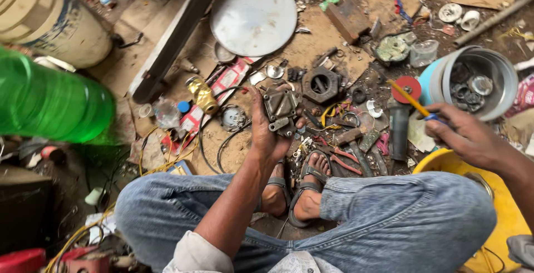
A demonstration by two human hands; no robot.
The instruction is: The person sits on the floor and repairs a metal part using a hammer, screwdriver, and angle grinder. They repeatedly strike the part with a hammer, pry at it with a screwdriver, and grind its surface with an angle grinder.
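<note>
A dirt workshop floor (167,45) lay littered with tools and scrap. The left hand (267,131) held a grimy cast-metal pump body (281,110) above the sandalled feet, fingers wrapped around its underside; it looked heavy, rigid, greasy, best gripped by its flanges. The right hand (464,134) pinched a yellow-shafted screwdriver (410,99).

pump body (281,110): dull grey cast metal, grimy, in the left hand (266,134)
screwdriver (413,100): glossy yellow plastic handle, in the right hand (464,136)
disc (253,16), 12 o'clock: smooth matt metal
bottle (50,101), 9 o'clock: glossy green plastic
jeans (389,217): faded denim cloth
</note>
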